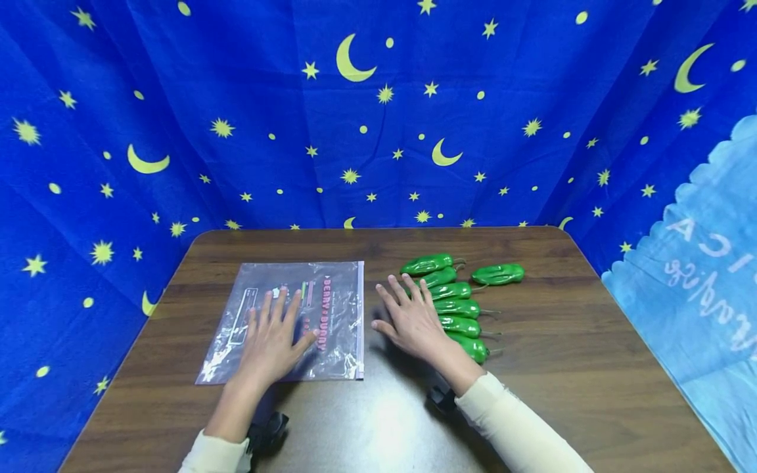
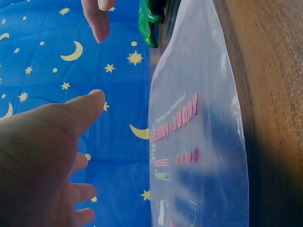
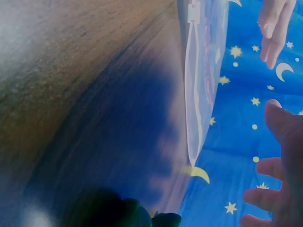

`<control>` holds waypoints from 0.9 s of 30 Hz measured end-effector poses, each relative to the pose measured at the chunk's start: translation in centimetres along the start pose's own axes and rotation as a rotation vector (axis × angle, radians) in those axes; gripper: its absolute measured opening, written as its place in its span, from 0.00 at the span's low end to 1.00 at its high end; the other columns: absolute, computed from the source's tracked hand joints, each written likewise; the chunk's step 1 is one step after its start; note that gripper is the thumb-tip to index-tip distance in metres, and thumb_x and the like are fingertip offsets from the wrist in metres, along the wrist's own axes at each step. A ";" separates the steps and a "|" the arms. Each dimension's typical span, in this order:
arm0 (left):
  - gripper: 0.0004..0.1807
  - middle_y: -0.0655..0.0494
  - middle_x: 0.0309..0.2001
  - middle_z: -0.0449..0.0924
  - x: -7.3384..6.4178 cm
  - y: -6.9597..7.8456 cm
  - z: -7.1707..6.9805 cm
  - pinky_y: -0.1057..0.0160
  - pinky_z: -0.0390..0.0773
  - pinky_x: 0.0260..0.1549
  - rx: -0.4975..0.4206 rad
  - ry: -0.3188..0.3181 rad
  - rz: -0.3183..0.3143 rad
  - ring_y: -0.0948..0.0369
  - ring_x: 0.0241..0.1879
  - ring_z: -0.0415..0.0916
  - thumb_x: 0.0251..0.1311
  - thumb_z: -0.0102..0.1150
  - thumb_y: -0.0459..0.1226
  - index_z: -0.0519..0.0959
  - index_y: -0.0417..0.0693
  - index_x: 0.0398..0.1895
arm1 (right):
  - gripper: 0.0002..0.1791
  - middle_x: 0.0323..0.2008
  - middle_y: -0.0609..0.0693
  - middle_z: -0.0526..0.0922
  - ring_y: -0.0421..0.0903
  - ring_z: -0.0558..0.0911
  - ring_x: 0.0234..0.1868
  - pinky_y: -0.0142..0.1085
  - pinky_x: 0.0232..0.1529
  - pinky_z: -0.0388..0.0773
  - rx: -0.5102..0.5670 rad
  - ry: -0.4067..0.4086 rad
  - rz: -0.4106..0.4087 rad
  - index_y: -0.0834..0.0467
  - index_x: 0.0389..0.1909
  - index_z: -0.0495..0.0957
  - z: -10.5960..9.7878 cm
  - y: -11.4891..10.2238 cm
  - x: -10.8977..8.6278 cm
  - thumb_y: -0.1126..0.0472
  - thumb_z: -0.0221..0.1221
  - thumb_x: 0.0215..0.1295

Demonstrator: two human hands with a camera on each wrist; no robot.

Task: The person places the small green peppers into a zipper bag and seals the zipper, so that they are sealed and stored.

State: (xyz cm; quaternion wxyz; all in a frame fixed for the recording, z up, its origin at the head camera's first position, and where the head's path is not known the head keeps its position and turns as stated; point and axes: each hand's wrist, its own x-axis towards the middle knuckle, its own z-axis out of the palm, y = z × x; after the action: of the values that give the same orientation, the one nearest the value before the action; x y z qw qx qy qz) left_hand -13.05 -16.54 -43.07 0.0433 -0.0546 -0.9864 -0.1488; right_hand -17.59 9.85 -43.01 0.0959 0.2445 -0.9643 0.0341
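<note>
A clear zip bag (image 1: 338, 315) with pink lettering lies flat on the left of the table, its slider strip along the right side. Over it hovers my left hand (image 1: 271, 345), palm down with spread fingers, and the left wrist view shows a gap between that hand and the bag (image 2: 203, 142). My right hand (image 1: 414, 323) is held above the table just left of a column of several green peppers (image 1: 455, 307), fingers spread, overlapping some of them in the head view. One more pepper (image 1: 498, 274) lies apart to their right. Neither hand holds anything.
The brown wooden table (image 1: 568, 368) reaches back to a blue curtain (image 1: 378, 131) with yellow moons and stars. A light-blue cloth with white lettering (image 1: 704, 263) hangs at the right. Both wrists wear dark camera mounts (image 1: 269, 430).
</note>
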 end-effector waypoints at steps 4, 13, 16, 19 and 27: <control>0.44 0.38 0.74 0.42 0.5 -0.1 0.2 0.34 0.36 0.68 -0.015 -0.010 0.009 0.39 0.73 0.34 0.60 0.53 0.56 0.49 0.48 0.74 | 0.38 0.71 0.55 0.59 0.58 0.54 0.73 0.59 0.71 0.46 0.003 -0.027 -0.011 0.49 0.70 0.59 0.3 -0.2 0.4 0.35 0.49 0.63; 0.44 0.41 0.75 0.40 1.4 -0.1 0.8 0.35 0.39 0.68 0.001 -0.062 0.069 0.40 0.73 0.35 0.61 0.50 0.58 0.46 0.52 0.75 | 0.38 0.71 0.55 0.60 0.59 0.55 0.73 0.58 0.71 0.49 -0.021 -0.077 -0.032 0.49 0.70 0.60 1.5 -0.2 1.4 0.34 0.47 0.64; 0.44 0.41 0.75 0.40 1.7 -0.3 1.1 0.35 0.40 0.68 0.008 -0.064 0.091 0.39 0.73 0.36 0.61 0.52 0.56 0.47 0.50 0.75 | 0.37 0.70 0.56 0.60 0.59 0.56 0.72 0.58 0.71 0.49 -0.011 -0.098 -0.033 0.50 0.69 0.61 1.9 -0.2 1.8 0.35 0.48 0.64; 0.45 0.41 0.75 0.41 1.9 -0.3 1.3 0.35 0.41 0.68 0.007 -0.066 0.099 0.40 0.73 0.37 0.60 0.53 0.56 0.47 0.50 0.75 | 0.36 0.70 0.56 0.61 0.60 0.57 0.72 0.59 0.71 0.50 -0.002 -0.116 -0.028 0.50 0.68 0.62 2.3 -0.2 2.1 0.35 0.49 0.63; 0.44 0.40 0.73 0.47 2.4 -0.4 1.6 0.35 0.45 0.68 0.008 -0.063 0.119 0.39 0.72 0.42 0.59 0.55 0.54 0.51 0.49 0.74 | 0.35 0.69 0.56 0.62 0.60 0.58 0.71 0.59 0.70 0.49 0.035 -0.149 -0.027 0.51 0.67 0.64 2.7 -0.3 2.8 0.38 0.51 0.63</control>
State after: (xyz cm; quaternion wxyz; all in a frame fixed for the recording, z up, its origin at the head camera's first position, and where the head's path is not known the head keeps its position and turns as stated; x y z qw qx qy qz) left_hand -15.63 -16.20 -44.48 0.0214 -0.1177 -0.9829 -0.1401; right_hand -20.31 8.01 -45.13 0.0200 0.2611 -0.9646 0.0313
